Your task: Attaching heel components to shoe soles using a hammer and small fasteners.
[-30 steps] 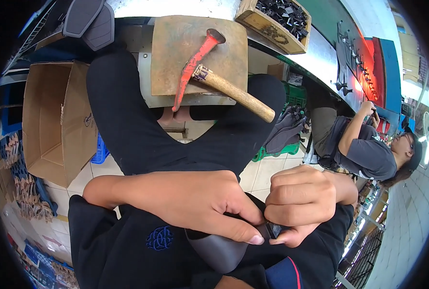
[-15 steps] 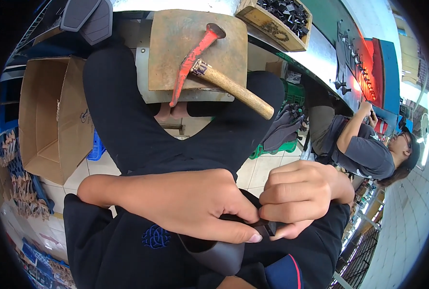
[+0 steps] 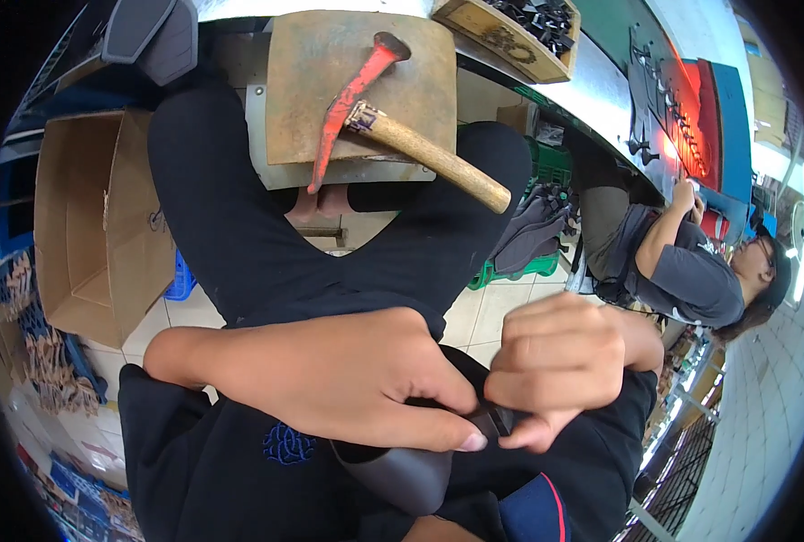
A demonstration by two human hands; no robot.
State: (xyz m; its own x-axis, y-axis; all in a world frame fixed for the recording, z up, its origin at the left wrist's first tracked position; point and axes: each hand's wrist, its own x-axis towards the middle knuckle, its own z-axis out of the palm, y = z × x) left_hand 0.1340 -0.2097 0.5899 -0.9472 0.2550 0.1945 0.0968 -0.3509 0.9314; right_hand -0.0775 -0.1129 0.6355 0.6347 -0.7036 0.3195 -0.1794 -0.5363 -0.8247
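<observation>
Close against my body, my left hand point(image 3: 366, 379) is closed on a dark, smooth, curved piece with a hollow opening point(image 3: 406, 479). Its thumb and fingers pinch the narrow end. My right hand point(image 3: 560, 375) is curled at that same end, thumb and fingers around a small dark tip point(image 3: 500, 421); the fingers hide most of it. Beyond my knees a hammer point(image 3: 420, 154) with a red-painted head and wooden handle lies across a worn square board point(image 3: 289, 90).
An open cardboard box point(image 3: 90, 208) stands at left. A wooden box point(image 3: 501, 45) of small black pieces sits on the bench, far right. Dark flat pieces point(image 3: 533, 235) fill a green crate. A co-worker point(image 3: 691, 271) sits at right, beside a glowing red heater point(image 3: 696, 135).
My right hand has shifted slightly, its thumb still at the dark tip. The view has moved a little, so the board and hammer sit slightly higher and further left. The left hand keeps its grip.
</observation>
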